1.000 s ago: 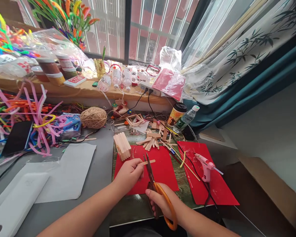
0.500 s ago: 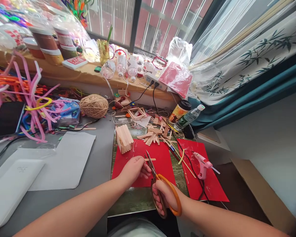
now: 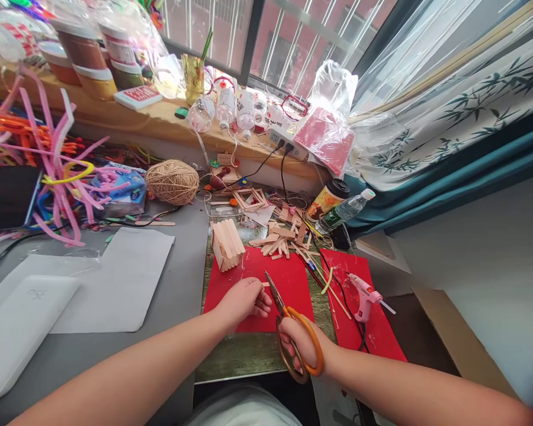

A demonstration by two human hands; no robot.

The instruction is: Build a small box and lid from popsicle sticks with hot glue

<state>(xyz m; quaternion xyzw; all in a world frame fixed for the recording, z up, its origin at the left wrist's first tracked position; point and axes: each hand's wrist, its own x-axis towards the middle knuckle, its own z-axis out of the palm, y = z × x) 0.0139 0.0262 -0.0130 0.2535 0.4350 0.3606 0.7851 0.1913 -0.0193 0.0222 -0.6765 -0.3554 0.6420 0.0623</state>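
My left hand (image 3: 249,299) pinches a short wooden craft stick (image 3: 266,284), whose end pokes out past the fingertips over a red sheet (image 3: 293,278). My right hand (image 3: 298,340) has its fingers through the orange handles of a pair of scissors (image 3: 275,294). The scissor blades are together, pointing up and away, close beside the stick's end. Beyond my left hand stands a small box made of craft sticks (image 3: 229,242), at the sheet's far left corner. Loose and cut craft sticks (image 3: 279,238) lie in a pile behind the sheet.
A pink glue gun (image 3: 365,294) lies on a second red sheet (image 3: 384,331) at right, its cord trailing. A water bottle (image 3: 344,212) and a lidded cup (image 3: 327,200) stand behind. Left are a twine ball (image 3: 172,181), white paper (image 3: 128,284) and a white power bank (image 3: 26,331).
The scissor blades have gone from slightly apart to together. The stick's part beyond the blades no longer shows, leaving a shorter end at my left fingertips. The view has shifted slightly.
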